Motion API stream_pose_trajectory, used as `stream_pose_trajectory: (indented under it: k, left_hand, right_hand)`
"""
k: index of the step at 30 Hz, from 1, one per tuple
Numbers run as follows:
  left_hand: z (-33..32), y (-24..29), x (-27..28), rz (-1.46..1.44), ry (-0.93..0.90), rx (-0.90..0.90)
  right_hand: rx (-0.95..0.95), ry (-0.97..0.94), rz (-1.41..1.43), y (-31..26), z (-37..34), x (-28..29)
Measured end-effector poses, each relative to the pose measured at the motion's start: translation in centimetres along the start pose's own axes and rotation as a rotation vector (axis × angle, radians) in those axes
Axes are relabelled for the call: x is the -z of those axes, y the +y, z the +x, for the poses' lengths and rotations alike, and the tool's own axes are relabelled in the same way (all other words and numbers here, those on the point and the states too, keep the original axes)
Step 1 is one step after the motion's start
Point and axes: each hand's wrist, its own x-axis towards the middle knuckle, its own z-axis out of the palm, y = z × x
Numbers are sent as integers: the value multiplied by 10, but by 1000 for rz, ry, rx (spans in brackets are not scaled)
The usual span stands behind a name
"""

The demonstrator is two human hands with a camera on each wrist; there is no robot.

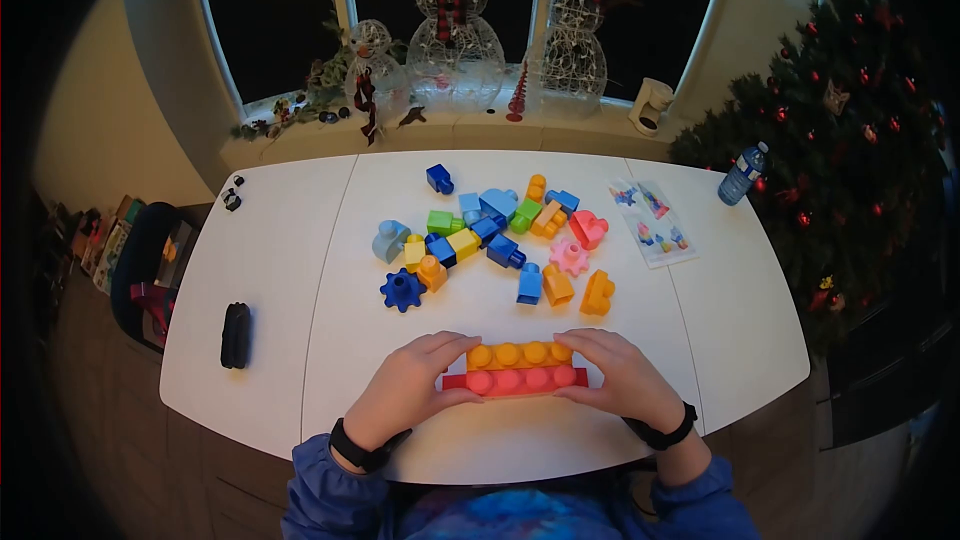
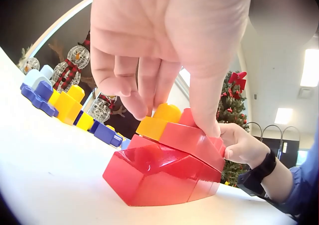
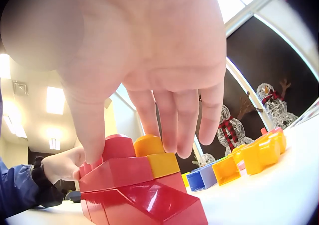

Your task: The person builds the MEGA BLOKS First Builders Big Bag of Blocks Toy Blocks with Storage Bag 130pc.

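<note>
My left hand (image 1: 412, 382) and right hand (image 1: 622, 380) grip opposite ends of a low stack of toy building blocks near the table's front. Its top layer is a long orange block (image 1: 520, 362) at the back, beside a long red block (image 1: 510, 390) in front, both with a row of round studs. Underneath is a glossy red base (image 2: 149, 177) with slanted faces, resting on the table. In each wrist view the thumb lies against the red block's near side, and the fingers reach down behind the orange block (image 3: 163, 165).
Loose blocks, including a dark blue gear-shaped piece (image 1: 402, 290) and a pink one (image 1: 570, 256), lie scattered beyond the hands. A picture sheet (image 1: 655, 224) and water bottle (image 1: 742, 176) are at right. A black case (image 1: 236, 335) lies at left on the white table (image 1: 270, 240).
</note>
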Motion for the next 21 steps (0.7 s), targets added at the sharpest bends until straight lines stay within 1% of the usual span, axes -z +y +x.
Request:
stream_pose_trajectory:
  k: [1, 4, 8, 13, 21]
  left_hand:
    - [1, 0, 0, 1, 1, -7]
    - [4, 3, 3, -28, -31, 61]
    - [5, 3, 2, -30, -28, 74]
    - [4, 7, 2, -59, -29, 97]
    - [2, 8, 2, -37, -32, 68]
  right_hand:
    - [0, -1, 4, 0, 1, 1]
    - [-5, -3, 19, 0, 2, 2]
    - [-14, -6, 65, -1, 4, 2]
    - [-9, -12, 49, 2, 4, 2]
    - [-10, -40, 43, 5, 6, 3]
